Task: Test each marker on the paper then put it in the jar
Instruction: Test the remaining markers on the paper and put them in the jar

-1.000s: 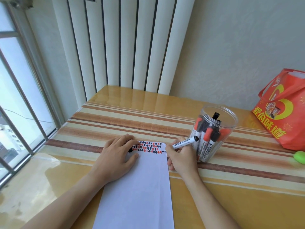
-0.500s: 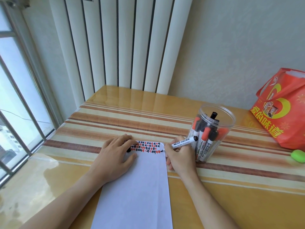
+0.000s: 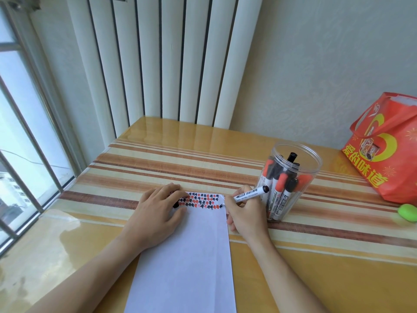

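Writing continues: the right hand (image 3: 244, 219) grips the black marker (image 3: 250, 194), its tip now at the paper's (image 3: 187, 256) right edge, completing the third row of marks. Left hand (image 3: 155, 216) presses the sheet flat, fingers extended. The jar (image 3: 291, 179) stands just beside, awaiting this marker.

Daylight from a metal-barred window (image 3: 27, 141) on the left falls across a glossy, brown-and-cream striped wooden table (image 3: 180, 163) set against white vertical radiator columns (image 3: 162, 59) and a pale textured wall (image 3: 327, 64)
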A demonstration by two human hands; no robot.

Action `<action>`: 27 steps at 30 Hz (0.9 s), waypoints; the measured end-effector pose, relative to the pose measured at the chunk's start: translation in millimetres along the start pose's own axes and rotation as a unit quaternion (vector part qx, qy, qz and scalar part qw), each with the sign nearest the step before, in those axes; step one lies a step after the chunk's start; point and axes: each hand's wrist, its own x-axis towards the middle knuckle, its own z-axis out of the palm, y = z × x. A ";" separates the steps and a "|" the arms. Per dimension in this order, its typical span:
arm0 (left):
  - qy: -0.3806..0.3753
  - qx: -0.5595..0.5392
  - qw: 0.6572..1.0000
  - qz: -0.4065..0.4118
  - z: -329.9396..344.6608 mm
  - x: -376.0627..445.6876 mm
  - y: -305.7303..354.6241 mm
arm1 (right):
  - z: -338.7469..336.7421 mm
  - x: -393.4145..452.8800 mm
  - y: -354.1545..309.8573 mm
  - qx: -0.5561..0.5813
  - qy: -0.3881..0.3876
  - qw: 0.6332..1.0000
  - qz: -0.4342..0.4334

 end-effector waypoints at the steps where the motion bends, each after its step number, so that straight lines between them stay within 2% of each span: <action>1: -0.002 -0.003 1.000 0.000 -0.2 0.5 0.2 | -0.2 -0.1 -0.6 -0.005 -0.003 1.000 -0.002; 11: 0.004 -0.029 1.000 0.001 4.2 1.3 -5.0 | -1.8 0.7 -0.5 0.022 -0.006 1.000 -0.005; 15: 0.037 -0.061 0.997 0.002 4.7 1.9 -6.9 | -2.5 -0.3 -1.3 0.058 -0.019 0.997 -0.043; 22: 0.117 -0.063 0.990 0.047 -4.2 2.1 -1.3 | 5.9 -17.6 -13.6 0.120 -0.173 0.974 -0.081; 27: 0.106 -0.110 0.984 0.090 -6.0 4.1 0.7 | 12.9 -26.5 -15.4 0.123 -0.200 0.968 -0.088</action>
